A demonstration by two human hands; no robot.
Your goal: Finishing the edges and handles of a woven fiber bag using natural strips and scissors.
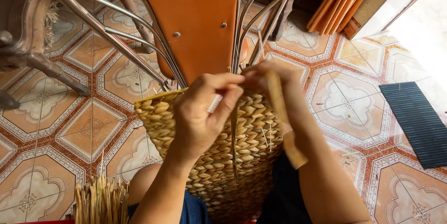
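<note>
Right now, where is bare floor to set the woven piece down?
Bare tiled floor lies left, between the metal chair legs and the straw bundle. A narrower patch lies right, before the dark ribbed mat. Around the orange chair it is crowded.

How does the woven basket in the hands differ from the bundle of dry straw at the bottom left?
The woven basket is plaited into tight, rounded rows; the bundle of dry straw is loose, with separate stalks standing up. The basket rests on the person's lap, with the left hand and right hand on it; the bundle stands apart, untouched. The basket shows nearly whole; the frame's edge cuts the bundle. Both are pale tan plant fibre.
</note>
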